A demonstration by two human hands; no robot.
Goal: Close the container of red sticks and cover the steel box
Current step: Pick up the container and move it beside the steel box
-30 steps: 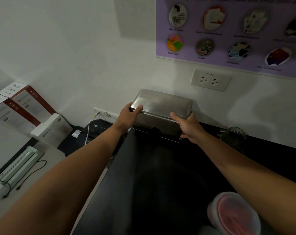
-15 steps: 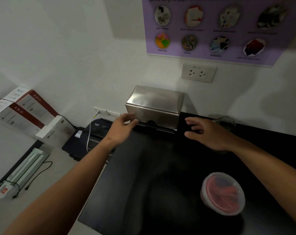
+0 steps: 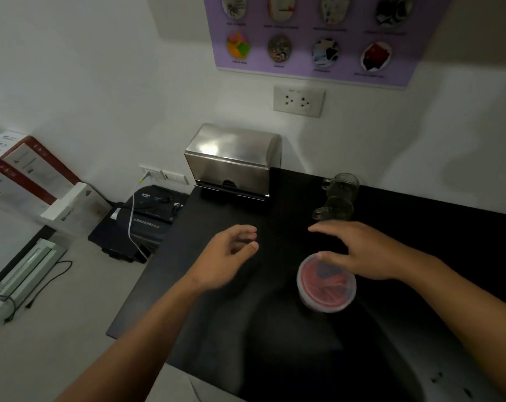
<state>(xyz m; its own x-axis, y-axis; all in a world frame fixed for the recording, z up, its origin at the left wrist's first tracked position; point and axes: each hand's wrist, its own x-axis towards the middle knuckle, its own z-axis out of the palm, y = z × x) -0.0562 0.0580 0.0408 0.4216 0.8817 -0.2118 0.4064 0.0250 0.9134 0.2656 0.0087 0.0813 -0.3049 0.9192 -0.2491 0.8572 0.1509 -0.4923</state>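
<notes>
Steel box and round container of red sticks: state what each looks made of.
Steel box: brushed metal, likely stainless steel; it shows a bright, soft glare on top.
Round container: thin translucent plastic, apparently; the red sticks show through its cloudy lid.

This looks like an office utility corner or copy room. A purple poster (image 3: pixel 318 33) on the white wall shows items in round pictures, its print too blurred to read. A black paper shredder (image 3: pixel 147 219) sits on the floor beside a black counter (image 3: pixel 246 329). Boxed reams of paper (image 3: pixel 28 181) lean by the wall, and a white machine, probably a laminator (image 3: pixel 19 274), lies nearby. A double wall socket (image 3: pixel 298 101) sits above the counter.
</notes>
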